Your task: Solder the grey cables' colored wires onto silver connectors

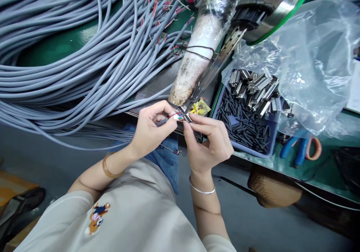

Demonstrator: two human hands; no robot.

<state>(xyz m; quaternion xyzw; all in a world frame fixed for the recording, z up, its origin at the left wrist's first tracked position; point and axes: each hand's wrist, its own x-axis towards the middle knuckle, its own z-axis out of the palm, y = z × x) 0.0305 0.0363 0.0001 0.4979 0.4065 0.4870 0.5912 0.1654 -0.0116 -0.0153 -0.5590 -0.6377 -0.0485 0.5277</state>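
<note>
My left hand [153, 126] pinches the end of a grey cable [162, 122], whose thin coloured wires [174, 114] fan out past the fingertips. Between the thumb and fingers of my right hand [209, 137] is a small metal multi-pin connector [186, 117]. The wire ends meet the connector's pin side, though my fingers partly cover the contact. Directly above, a slim dark metal tool [201, 85] slants down, its tip at the connector; I cannot tell whether it touches. Beside it a white wrapped tube [194, 59] ends just over my fingertips.
Many grey cables [84, 79] with stripped ends spread across the left. On the right, a blue tray [271, 143] holds short black sleeves [239, 120], with a plastic bag of connectors [257, 89] on top. Blue-handled pliers [302, 150] and a green-rimmed spool [292, 12] are nearby.
</note>
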